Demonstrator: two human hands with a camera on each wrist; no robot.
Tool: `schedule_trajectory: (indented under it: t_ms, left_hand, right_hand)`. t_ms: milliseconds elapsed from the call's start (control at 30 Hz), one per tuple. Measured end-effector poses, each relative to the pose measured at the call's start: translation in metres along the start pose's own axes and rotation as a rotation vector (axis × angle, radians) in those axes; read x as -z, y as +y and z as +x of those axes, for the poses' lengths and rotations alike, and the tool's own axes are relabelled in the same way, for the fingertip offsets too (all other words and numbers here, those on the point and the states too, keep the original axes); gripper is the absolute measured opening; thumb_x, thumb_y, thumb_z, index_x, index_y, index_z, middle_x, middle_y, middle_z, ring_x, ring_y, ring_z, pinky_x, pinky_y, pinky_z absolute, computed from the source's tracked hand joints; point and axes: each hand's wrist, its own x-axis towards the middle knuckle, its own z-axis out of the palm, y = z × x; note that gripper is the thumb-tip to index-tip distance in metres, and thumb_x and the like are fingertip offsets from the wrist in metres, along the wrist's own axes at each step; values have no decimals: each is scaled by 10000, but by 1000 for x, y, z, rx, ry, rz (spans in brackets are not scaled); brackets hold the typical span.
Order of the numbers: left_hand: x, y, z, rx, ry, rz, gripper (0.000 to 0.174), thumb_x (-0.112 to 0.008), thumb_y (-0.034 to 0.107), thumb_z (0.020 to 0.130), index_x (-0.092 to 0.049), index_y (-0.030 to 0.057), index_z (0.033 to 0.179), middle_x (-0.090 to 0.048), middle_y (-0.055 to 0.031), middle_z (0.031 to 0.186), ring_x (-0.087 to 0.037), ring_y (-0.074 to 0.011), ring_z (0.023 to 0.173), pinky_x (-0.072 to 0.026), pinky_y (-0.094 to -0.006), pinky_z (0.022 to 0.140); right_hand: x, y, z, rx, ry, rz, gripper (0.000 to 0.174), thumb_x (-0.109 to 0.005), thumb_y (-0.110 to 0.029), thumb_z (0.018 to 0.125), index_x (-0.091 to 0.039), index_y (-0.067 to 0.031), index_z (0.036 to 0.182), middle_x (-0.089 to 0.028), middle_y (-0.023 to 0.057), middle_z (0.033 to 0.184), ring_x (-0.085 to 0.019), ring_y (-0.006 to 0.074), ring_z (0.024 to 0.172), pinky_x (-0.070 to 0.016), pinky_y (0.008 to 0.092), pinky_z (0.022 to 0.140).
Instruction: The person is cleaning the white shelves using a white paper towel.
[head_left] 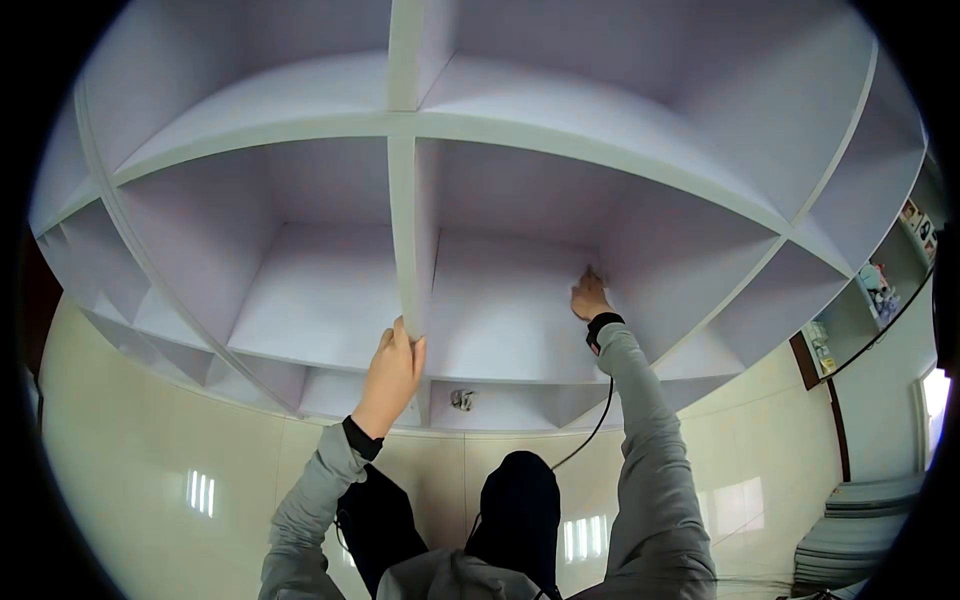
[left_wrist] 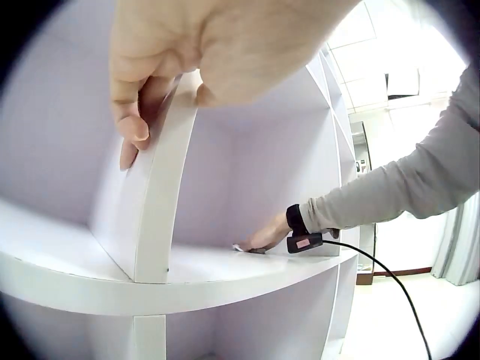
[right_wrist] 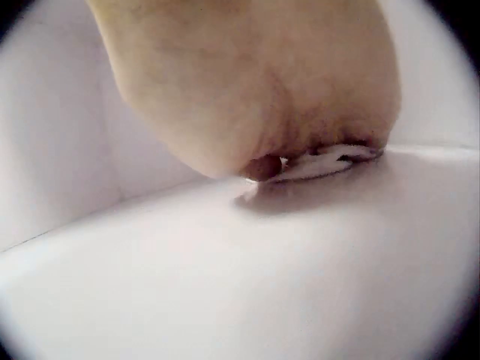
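Note:
My left hand [head_left: 391,368] grips the front edge of a white upright divider [head_left: 404,235] in a shelf unit. In the left wrist view, its fingers [left_wrist: 132,129] lie against one side of that board. Deep in the compartment right of the divider, my right hand [head_left: 592,296] is low on the shelf board [head_left: 505,310], near the right side wall. The right wrist view has it holding a thin, crumpled white cloth [right_wrist: 326,161] against the board. Most of the cloth is hidden beneath the palm and fingers.
A crumpled greyish thing [head_left: 461,400] lies in the compartment below. From the black right wrist band [head_left: 603,326], a dark cable [head_left: 606,410] hangs down past the shelf edge. Further shelves with small items [head_left: 880,290] stand at far right, above grey folded fabric [head_left: 860,530].

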Motion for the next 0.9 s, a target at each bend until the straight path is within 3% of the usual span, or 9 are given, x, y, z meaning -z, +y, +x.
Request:
schedule_trajectory:
  t_ms: [100, 233, 333, 400, 467, 567, 667, 800, 900]
  left_hand:
    - [-4, -3, 1, 12, 21, 11, 319, -482, 97, 891, -366, -97, 1116, -523, -266, 838, -536, -400, 684, -435, -436, 609]
    - [-1, 1, 0, 37, 12, -9, 293, -478, 107, 894, -371, -82, 1091, -527, -275, 832, -534, -414, 686, -438, -438, 611]
    - [2, 2, 0, 5, 12, -3, 300, -481, 110, 895, -369, -89, 1089, -528, -273, 820, -533, -421, 688, -436, -440, 610]
    - [3, 2, 0, -3, 23, 11, 303, -482, 120, 895, -373, -83, 1092, -524, -255, 796, -537, -407, 681, -453, -431, 599]
    - [1, 0, -1, -5, 31, 28, 307, -483, 130, 895, -377, -78, 1095, -519, -236, 773, -542, -392, 673, -470, -422, 589]
    - [-1, -1, -2, 12, 46, 28, 305, -484, 128, 895, -379, -77, 1096, -520, -233, 762, -541, -387, 667, -469, -425, 585]
    - [0, 1, -3, 31, 38, 31, 306, -484, 127, 895, -380, -72, 1102, -519, -232, 759, -541, -385, 658, -469, -427, 580]
    - [0, 2, -2, 55, 18, 5, 373, -481, 114, 897, -345, -121, 1153, -535, -286, 848, -548, -425, 708, -449, -435, 607]
    - [-6, -4, -2, 28, 48, 29, 356, -481, 130, 899, -354, -92, 1146, -529, -263, 816, -545, -408, 680, -460, -430, 585]
  right_hand:
    - [-11, -35, -17, 626, -75, -356, 429, -400, -135, 832, -474, 93, 1187, -370, 298, 1306, -274, 408, 1268, -176, 440, 1079]
    - [8, -132, -88, 900, -40, -220, 341, -413, -127, 842, -560, 93, 1058, -473, 286, 1193, -415, 395, 1159, -314, 418, 1009]
    - [30, -157, -118, 830, 77, 244, 335, -381, -165, 896, -562, 70, 1052, -507, 265, 1139, -499, 339, 1075, -396, 359, 940]
    - [84, -162, -121, 357, -691, 528, 386, -328, -221, 949, -486, 65, 1154, -492, 241, 1201, -513, 278, 1094, -411, 330, 939]
    - [101, -135, -119, 411, -727, 916, 419, -303, -247, 967, -456, 83, 1174, -531, 192, 1174, -533, 237, 1083, -433, 334, 918]
    - [138, -122, -120, -144, -997, 1680, 439, -315, -259, 966, -444, 101, 1182, -581, 125, 1092, -585, 207, 975, -466, 322, 844]
    - [124, -93, -97, -145, -984, 1604, 434, -304, -247, 965, -464, 104, 1165, -603, 122, 1034, -586, 194, 967, -465, 323, 833]
    - [83, -77, -65, 147, -657, 627, 385, -377, -239, 928, -529, 51, 1129, -597, 165, 1052, -528, 217, 1038, -429, 323, 874]
    - [29, -85, -67, 615, -61, -260, 306, -516, -163, 832, -568, 19, 1072, -619, 139, 948, -580, 281, 866, -466, 346, 774]
